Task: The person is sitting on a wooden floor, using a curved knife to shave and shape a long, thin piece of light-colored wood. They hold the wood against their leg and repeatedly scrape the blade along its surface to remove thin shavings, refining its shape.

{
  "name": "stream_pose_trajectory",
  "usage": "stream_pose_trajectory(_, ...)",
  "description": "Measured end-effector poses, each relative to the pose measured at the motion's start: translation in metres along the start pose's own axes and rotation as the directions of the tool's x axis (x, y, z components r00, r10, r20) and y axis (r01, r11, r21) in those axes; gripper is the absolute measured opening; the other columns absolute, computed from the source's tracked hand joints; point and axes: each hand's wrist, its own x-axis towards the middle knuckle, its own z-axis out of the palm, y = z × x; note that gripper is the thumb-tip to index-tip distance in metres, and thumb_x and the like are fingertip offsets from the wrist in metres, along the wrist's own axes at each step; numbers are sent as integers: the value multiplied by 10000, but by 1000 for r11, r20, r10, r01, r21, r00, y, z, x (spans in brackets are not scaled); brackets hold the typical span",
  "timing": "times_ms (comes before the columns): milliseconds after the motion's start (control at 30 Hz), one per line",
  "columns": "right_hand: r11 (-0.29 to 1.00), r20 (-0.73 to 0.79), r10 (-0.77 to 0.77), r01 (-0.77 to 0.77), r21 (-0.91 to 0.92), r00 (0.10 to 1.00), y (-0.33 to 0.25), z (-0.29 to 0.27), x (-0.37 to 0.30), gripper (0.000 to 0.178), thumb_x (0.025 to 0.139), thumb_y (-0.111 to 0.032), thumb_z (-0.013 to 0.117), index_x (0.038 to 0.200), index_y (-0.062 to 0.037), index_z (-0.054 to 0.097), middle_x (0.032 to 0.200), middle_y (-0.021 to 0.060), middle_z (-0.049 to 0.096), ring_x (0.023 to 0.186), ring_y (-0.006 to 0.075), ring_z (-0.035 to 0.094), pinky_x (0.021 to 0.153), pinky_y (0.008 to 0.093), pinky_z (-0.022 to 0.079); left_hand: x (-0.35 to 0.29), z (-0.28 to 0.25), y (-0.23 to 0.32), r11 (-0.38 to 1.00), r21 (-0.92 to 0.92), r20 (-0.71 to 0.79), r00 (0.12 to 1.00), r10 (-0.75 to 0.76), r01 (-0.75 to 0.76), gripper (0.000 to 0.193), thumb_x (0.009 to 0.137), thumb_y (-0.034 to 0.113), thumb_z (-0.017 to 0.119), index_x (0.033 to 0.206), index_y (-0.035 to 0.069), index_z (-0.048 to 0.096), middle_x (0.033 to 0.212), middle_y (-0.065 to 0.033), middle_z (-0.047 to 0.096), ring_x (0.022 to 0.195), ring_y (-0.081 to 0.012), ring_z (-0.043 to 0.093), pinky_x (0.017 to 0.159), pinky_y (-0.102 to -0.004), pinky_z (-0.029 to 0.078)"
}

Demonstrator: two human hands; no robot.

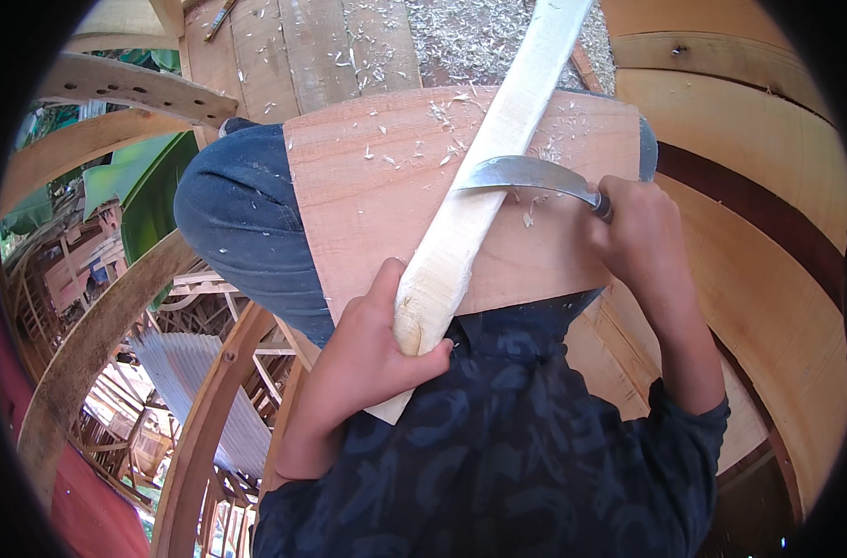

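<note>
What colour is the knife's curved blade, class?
The curved blade is silvery grey; it shows best in the head view.

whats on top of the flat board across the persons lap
Loose shavings lie on the board; a long pale wooden piece crosses over it, with a curved knife overlapping that. Whatever is directly beneath the wooden piece is covered and cannot be seen.

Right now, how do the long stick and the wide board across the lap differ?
Shape: the stick is long and narrow, while the board is broad.
Colour: the stick is pale cream; the board is a pinker tan.
Pose: the stick slants over the board, its near end in the left hand; the board lies across the thighs beneath it.
Shared: both look like bare, unpainted wood.
</note>
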Motion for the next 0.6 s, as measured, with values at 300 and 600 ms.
stream_pose_trajectory(300, 968, -201, 157, -190, -161, 967, 57, 2, 49, 206, 779, -176, 588, 747, 17, 653, 752, 245, 630, 700, 416, 619, 653, 479, 501, -3, 6, 3, 1000, 22, -59, 998, -19, 20, 607, 676, 192, 758, 1158, -6, 445, 863, -218, 625, 816, -311, 641, 725, -363, 491)
stream_pose_trajectory(600, 969, -26, 235, -232, 87, 972, 33, -7, 11, 212, 798, -171, 599, 778, 36, 636, 724, 254, 599, 715, 428, 605, 628, 468, 476, -8, -1, -3, 997, 72, -73, 997, 24, -19, 503, 817, 198, 728, 1162, -8, 427, 772, -212, 629, 721, -338, 663, 632, -372, 513)
